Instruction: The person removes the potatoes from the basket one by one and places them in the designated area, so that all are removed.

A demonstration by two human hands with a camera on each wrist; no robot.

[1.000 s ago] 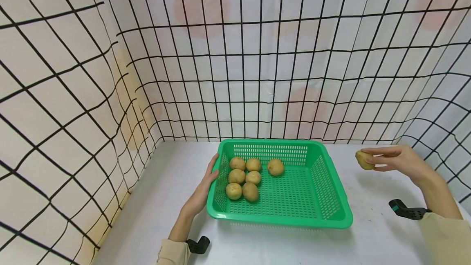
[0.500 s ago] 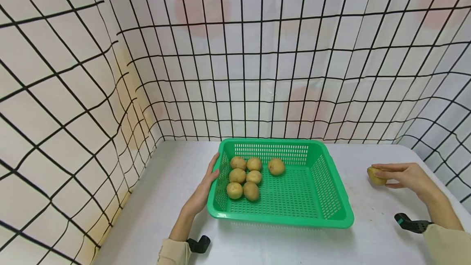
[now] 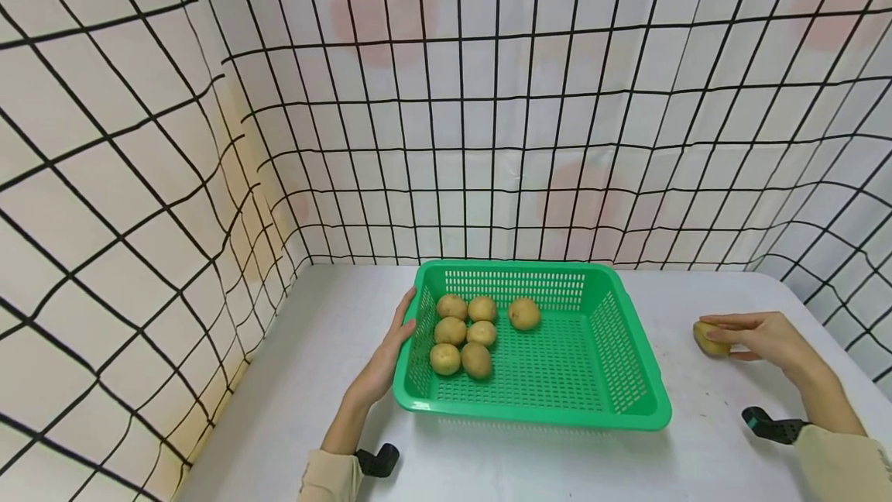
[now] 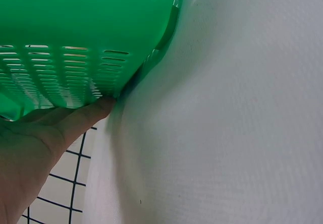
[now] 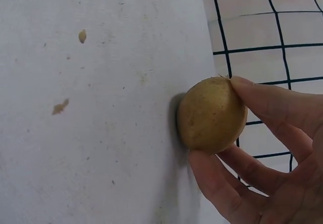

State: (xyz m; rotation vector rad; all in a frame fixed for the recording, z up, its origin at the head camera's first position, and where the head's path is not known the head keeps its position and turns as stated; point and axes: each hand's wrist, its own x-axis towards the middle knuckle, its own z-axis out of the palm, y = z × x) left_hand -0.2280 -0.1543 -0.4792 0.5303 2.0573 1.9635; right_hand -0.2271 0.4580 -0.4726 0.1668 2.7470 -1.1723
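Observation:
A green slotted basket sits on the white table and holds several potatoes in its left half. My left hand rests flat against the basket's left wall, fingers straight. Out to the right, my right hand holds one potato between thumb and fingers, down on the table surface. In the right wrist view that potato touches the table, with the fingers curled round it.
White curtains with a black grid enclose the table on the left, back and right. Black wrist mounts show near both sleeves. A few small crumbs lie on the table near the right hand.
My right hand has carried the potato away from the basket, down and to the right, until it rests on the table. The left hand and basket stayed put.

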